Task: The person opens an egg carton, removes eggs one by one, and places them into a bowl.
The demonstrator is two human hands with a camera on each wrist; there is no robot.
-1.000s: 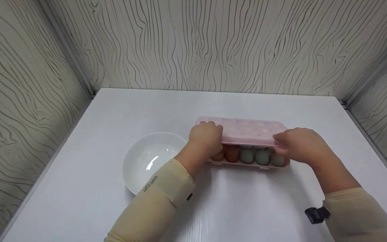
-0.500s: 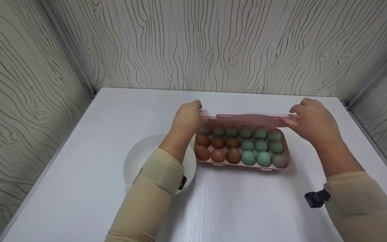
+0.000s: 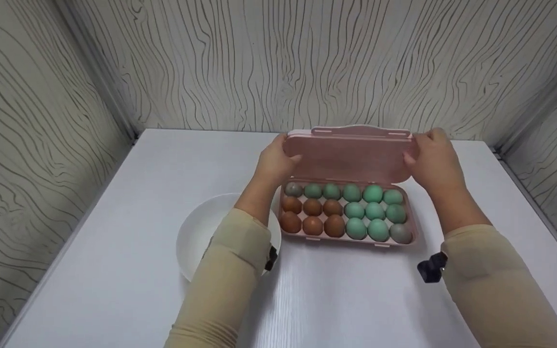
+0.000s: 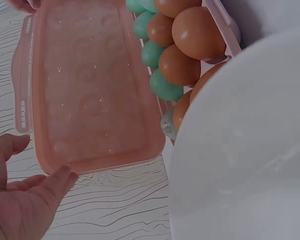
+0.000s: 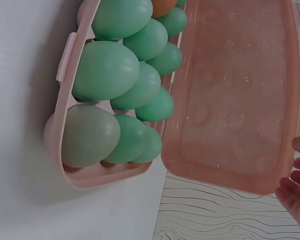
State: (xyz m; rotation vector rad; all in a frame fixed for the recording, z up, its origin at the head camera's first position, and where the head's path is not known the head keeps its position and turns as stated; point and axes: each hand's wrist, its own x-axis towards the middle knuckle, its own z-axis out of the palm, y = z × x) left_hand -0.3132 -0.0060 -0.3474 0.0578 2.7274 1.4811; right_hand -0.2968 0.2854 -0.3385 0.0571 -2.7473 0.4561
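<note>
A pink egg box (image 3: 346,239) lies on the table with its lid (image 3: 351,157) raised nearly upright at the back. Brown eggs (image 3: 313,225) fill the left of its front rows; green eggs (image 3: 378,229) fill the right side and the back row. My left hand (image 3: 273,162) is at the lid's left corner. In the left wrist view its fingers are spread, with the thumb at the lid's edge. The lid's right corner is held by my right hand (image 3: 433,159), thumb on the inner face and fingers at the outer edge.
A white bowl (image 3: 194,237) stands left of the egg box, partly hidden beneath my left forearm. Patterned wall panels (image 3: 278,63) enclose the white table (image 3: 336,295) at the back and sides.
The lid has swung up and back from nearly closed to nearly upright, uncovering the rows of eggs. Both hands have moved up and away with it; the left hand's grip looks loosened.
</note>
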